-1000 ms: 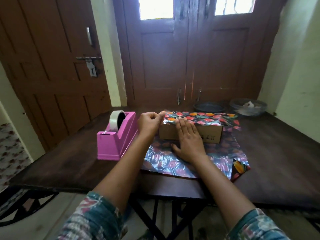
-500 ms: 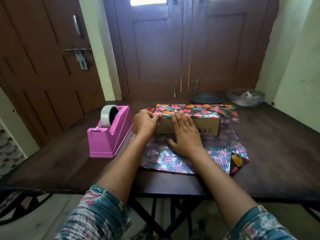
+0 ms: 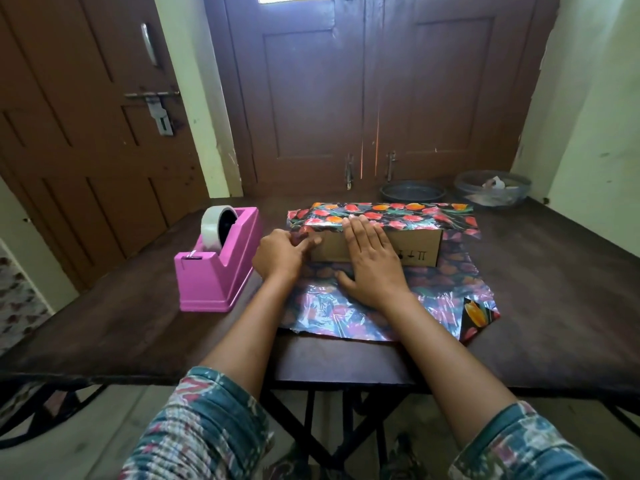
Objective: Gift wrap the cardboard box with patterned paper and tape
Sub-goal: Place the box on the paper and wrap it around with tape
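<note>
A brown cardboard box (image 3: 415,249) lies on a sheet of tulip-patterned paper (image 3: 346,317) on the dark table (image 3: 554,289). The paper's far part is folded over the box top (image 3: 398,213). My right hand (image 3: 372,265) lies flat with straight fingers against the box's near face, fingertips reaching the paper's folded edge. My left hand (image 3: 280,254) is at the box's left end, fingers curled and pinching the paper there. A pink tape dispenser (image 3: 218,268) with a roll of clear tape (image 3: 216,226) stands left of the paper.
At the table's back right sit a dark round dish (image 3: 412,192) and a clear bowl (image 3: 491,190) holding scraps. Brown doors (image 3: 346,98) stand right behind the table. The paper's near right corner (image 3: 476,311) is turned up, showing an orange tulip.
My left hand has dropped from the box's top left corner to its left end, still pinching paper. The right hand stays flat on the box front. The camera has tilted down.
</note>
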